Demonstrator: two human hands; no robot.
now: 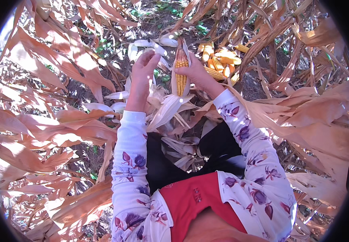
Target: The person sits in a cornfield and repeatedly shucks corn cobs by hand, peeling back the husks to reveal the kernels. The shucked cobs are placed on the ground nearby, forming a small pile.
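My right hand grips an upright ear of corn, its thumb lying across the yellow kernels. Dry husk still wraps the sides and back of this ear, and its tip end points away from me. To the left, my left hand is raised apart from the ear with its fingers curled. I see nothing plainly held there, but the inner side of the fingers is partly hidden. Pale loose husks lie beneath the ear, between my hands and knees.
A heap of bare yellow corn ears lies on the ground beyond my right hand. Several whitish husks or husked ears lie beyond my left hand. Dry corn leaves crowd in on the left, and more leaves hang over my right arm.
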